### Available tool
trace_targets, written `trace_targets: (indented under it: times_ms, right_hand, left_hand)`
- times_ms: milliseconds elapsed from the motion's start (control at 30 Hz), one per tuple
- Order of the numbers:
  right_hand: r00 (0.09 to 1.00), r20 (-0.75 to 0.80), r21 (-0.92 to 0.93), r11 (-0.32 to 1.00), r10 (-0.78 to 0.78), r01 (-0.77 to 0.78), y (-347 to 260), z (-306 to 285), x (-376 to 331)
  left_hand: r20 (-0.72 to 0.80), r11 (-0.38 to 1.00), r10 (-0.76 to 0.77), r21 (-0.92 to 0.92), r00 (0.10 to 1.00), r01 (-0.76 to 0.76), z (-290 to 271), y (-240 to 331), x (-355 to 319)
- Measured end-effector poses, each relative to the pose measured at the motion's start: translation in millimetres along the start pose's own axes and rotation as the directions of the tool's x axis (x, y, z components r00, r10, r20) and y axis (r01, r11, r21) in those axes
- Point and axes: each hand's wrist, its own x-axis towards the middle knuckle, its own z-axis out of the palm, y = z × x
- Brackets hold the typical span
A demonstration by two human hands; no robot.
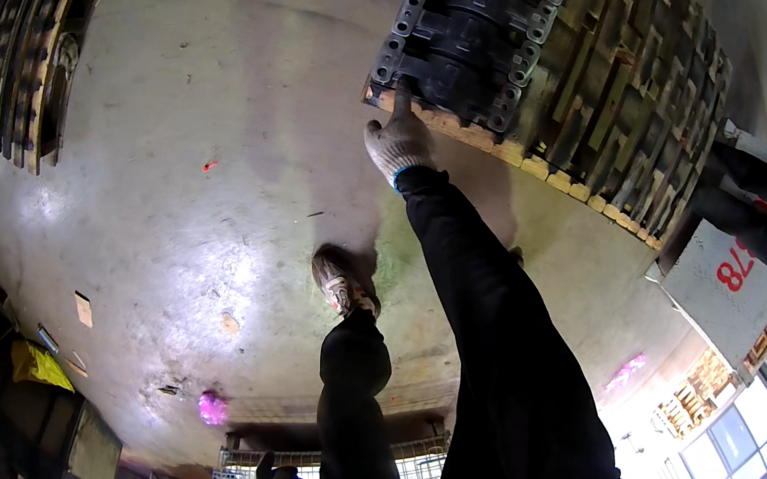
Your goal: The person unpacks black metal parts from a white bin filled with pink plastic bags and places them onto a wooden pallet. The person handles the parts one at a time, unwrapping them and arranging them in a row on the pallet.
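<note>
The right hand [397, 143], gloved, presses one extended finger against the 6 o'clock edge of the black moulded plastic pallet [469, 31] lying on wooden pallets [620, 97] at 12 o'clock; a fuller grasp beneath that edge would likely give steadier control.

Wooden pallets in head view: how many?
2 clear: one top right under the black plastic tray the gloved right hand touches; one on the left edge. More may be hidden.

Right hand [397, 143] gloved, arm in black sleeve stretched forward, fingers extended, left hand out of view
</note>
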Motion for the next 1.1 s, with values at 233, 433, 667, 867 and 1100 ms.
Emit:
trace_targets:
  times_ms: [233, 433, 667, 867, 1100]
  right_hand:
    - [0.785, 0.122, 0.2, 0.79, -0.607, 0.58, 2, -5, -116]
    - [0.832, 0.51, 0.021, 0.97, -0.219, 0.242, 112, -54, -329]
    - [0.929, 0.361, 0.1, 0.994, -0.08, 0.047, 133, -200, -468]
    - [0.979, 0.183, 0.268, 0.963, -0.09, 0.039, 134, -247, -489]
    - [0.991, 0.126, 0.319, 0.944, 0.042, -0.081, 178, -277, -534]
  left_hand:
    - [0.05, 0.999, 0.029, 0.015, 0.998, -0.029, -14, -7, 7]
    - [0.133, 0.994, 0.071, -0.089, 0.989, -0.059, -4, 41, -22]
    - [0.276, 0.973, 0.205, -0.165, 0.939, -0.164, -16, 62, -39]
    - [0.395, 0.9, 0.368, 0.074, 0.841, -0.429, -10, 83, -41]
    - [0.542, 0.91, 0.361, -0.027, 0.759, -0.413, -8, 72, -13]
